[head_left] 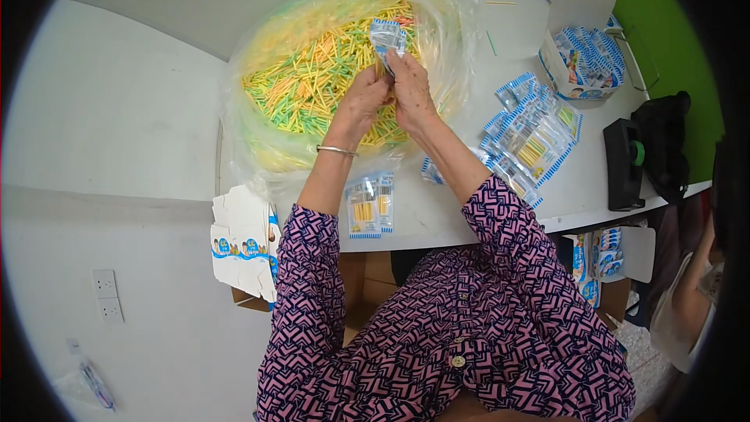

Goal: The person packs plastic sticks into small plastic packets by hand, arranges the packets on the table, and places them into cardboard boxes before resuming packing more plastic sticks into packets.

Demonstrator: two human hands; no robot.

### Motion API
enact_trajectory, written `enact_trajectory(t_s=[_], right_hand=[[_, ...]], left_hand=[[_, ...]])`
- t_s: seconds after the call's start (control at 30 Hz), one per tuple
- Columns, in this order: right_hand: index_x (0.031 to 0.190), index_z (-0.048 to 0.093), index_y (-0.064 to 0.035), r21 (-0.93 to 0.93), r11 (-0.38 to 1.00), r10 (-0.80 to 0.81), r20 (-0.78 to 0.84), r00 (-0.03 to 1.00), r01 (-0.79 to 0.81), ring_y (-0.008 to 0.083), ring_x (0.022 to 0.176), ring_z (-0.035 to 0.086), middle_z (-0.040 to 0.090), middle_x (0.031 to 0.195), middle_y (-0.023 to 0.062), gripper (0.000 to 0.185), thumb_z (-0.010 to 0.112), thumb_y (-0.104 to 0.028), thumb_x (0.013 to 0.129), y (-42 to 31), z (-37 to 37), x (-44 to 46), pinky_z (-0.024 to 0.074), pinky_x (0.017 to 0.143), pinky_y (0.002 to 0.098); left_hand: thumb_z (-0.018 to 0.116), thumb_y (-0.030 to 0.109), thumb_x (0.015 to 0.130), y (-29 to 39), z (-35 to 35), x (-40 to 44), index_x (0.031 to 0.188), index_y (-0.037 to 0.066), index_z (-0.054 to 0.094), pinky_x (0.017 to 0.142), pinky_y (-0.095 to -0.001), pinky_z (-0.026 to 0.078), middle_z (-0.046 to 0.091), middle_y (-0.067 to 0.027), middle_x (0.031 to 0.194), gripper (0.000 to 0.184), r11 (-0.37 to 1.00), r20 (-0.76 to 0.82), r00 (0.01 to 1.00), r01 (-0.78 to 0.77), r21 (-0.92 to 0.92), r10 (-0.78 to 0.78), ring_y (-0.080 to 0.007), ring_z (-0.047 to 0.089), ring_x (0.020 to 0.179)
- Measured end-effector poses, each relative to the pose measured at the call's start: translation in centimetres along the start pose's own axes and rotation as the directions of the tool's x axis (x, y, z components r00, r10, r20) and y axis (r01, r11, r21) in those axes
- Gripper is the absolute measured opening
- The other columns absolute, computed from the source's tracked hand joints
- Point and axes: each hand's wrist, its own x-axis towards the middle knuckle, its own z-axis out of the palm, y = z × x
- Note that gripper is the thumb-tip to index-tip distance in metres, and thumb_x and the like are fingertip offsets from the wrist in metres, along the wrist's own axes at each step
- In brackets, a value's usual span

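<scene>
Over a large clear plastic bag [449, 55] full of thin yellow, green and orange sticks [305, 86], my two hands are close together. My right hand [410, 92] pinches a small blue-and-white plastic packet [386, 36], which points away from me. My left hand [363, 103] is closed beside it at the packet's lower end; its fingertips are partly hidden, and I cannot make out exactly what they grip. Near the table's front edge lie a couple of similar packets [365, 207] with yellow sticks inside. A larger pile of filled packets [531, 141] lies to the right.
An open white box [574, 86] of packets stands at the back right. A black tape dispenser [623, 164] sits at the right edge beside a black bag [664, 141]. Flattened printed cartons [242, 246] are at lower left. Another person's arm [691, 289] shows at far right.
</scene>
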Motion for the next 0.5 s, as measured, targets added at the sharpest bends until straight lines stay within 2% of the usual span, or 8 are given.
enact_trajectory(t_s=[0.07, 0.1, 0.17, 0.2, 0.27, 0.3, 0.37, 0.5], right_hand=[[0.098, 0.059, -0.0087, 0.035, 0.998, -0.050, -0.001, 0.999, 0.050, 0.0049, 0.076, 0.046, 0.055, 0.084, -0.0042, 0.016, 0.056, -0.024, 0.094, -0.1, 0.6, -0.1, 0.0377, 0.067, 0.0236], [0.098, 0.059, -0.0087, 0.035, 0.998, -0.049, 0.001, 0.999, 0.049, 0.0049, 0.076, 0.046, 0.055, 0.084, -0.0042, 0.016, 0.056, -0.024, 0.094, -0.2, 0.6, 0.0, 0.0377, 0.067, 0.0236], [0.097, 0.059, -0.0082, 0.070, 0.996, 0.055, 0.039, 0.998, -0.057, 0.0047, 0.076, 0.045, 0.055, 0.082, -0.0045, 0.015, 0.057, -0.023, 0.094, -0.4, 0.4, 0.1, 0.0372, 0.069, 0.0235], [0.097, 0.059, -0.0082, 0.068, 0.996, 0.054, 0.040, 0.998, -0.057, 0.0047, 0.076, 0.045, 0.055, 0.082, -0.0045, 0.015, 0.057, -0.023, 0.094, -0.7, 0.6, 0.1, 0.0372, 0.069, 0.0235], [0.098, 0.059, -0.0079, 0.014, 0.998, -0.067, 0.020, 0.998, 0.067, 0.0050, 0.079, 0.048, 0.057, 0.086, -0.0033, 0.016, 0.058, -0.023, 0.093, -1.7, 1.1, 0.1, 0.0385, 0.072, 0.0237], [0.098, 0.059, -0.0079, 0.016, 0.998, -0.069, 0.021, 0.997, 0.069, 0.0050, 0.079, 0.048, 0.057, 0.086, -0.0033, 0.016, 0.058, -0.023, 0.093, -2.4, 1.1, 0.0, 0.0385, 0.072, 0.0237], [0.101, 0.061, -0.0076, 0.009, 0.998, -0.068, -0.035, 0.997, 0.068, 0.0061, 0.083, 0.051, 0.060, 0.091, -0.0008, 0.017, 0.058, -0.022, 0.093, -3.7, 0.9, -0.1, 0.0401, 0.076, 0.0245], [0.105, 0.060, -0.0061, 0.059, 0.993, -0.098, -0.135, 0.986, 0.106, 0.0080, 0.086, 0.054, 0.061, 0.096, 0.0014, 0.019, 0.057, -0.022, 0.094, -1.5, 0.0, 0.3, 0.0423, 0.079, 0.0263]], left_hand=[[0.050, 0.015, 0.095, -0.3, -0.5, 0.4, 0.104, 0.001, 0.058, 0.070, -0.0240, 0.046, 0.060, -0.0020, 0.090, 0.019, 0.990, 0.017, 0.998, -0.059, 0.126, 0.057, -0.0105, 0.056, 0.079], [0.050, 0.015, 0.095, -0.4, -0.8, 0.7, 0.104, 0.001, 0.058, 0.070, -0.0240, 0.046, 0.060, -0.0020, 0.090, 0.019, 0.990, 0.015, 0.998, -0.059, 0.125, 0.058, -0.0105, 0.056, 0.079], [0.051, 0.014, 0.093, -0.5, -1.4, 1.4, 0.099, 0.003, 0.059, 0.070, -0.0271, 0.046, 0.060, -0.0043, 0.086, 0.015, 0.998, 0.019, 0.998, 0.058, -0.007, -0.058, -0.0126, 0.058, 0.079], [0.051, 0.014, 0.093, -0.1, -1.0, 1.1, 0.099, 0.003, 0.059, 0.070, -0.0271, 0.046, 0.060, -0.0043, 0.086, 0.015, 0.998, 0.019, 0.998, 0.057, -0.008, -0.056, -0.0126, 0.058, 0.079], [0.052, 0.012, 0.092, 1.4, 0.1, 0.2, 0.096, 0.004, 0.058, 0.071, -0.0310, 0.048, 0.060, -0.0060, 0.084, 0.011, 0.949, -0.019, 0.996, 0.074, -0.308, -0.084, -0.0160, 0.059, 0.081], [0.052, 0.012, 0.092, 1.2, -0.3, 0.4, 0.096, 0.004, 0.058, 0.071, -0.0310, 0.048, 0.060, -0.0060, 0.084, 0.011, 0.949, -0.019, 0.996, 0.072, -0.306, -0.082, -0.0160, 0.059, 0.081], [0.056, 0.011, 0.091, 0.8, -1.4, 0.7, 0.094, 0.002, 0.059, 0.073, -0.0339, 0.049, 0.063, -0.0073, 0.088, 0.010, 0.836, -0.017, 0.997, 0.059, -0.546, -0.081, -0.0173, 0.060, 0.083], [0.059, 0.011, 0.090, 0.9, -1.0, 0.6, 0.095, 0.000, 0.059, 0.075, -0.0349, 0.050, 0.063, -0.0075, 0.092, 0.013, 0.779, -0.015, 1.000, 0.001, -0.627, -0.013, -0.0174, 0.061, 0.086]])
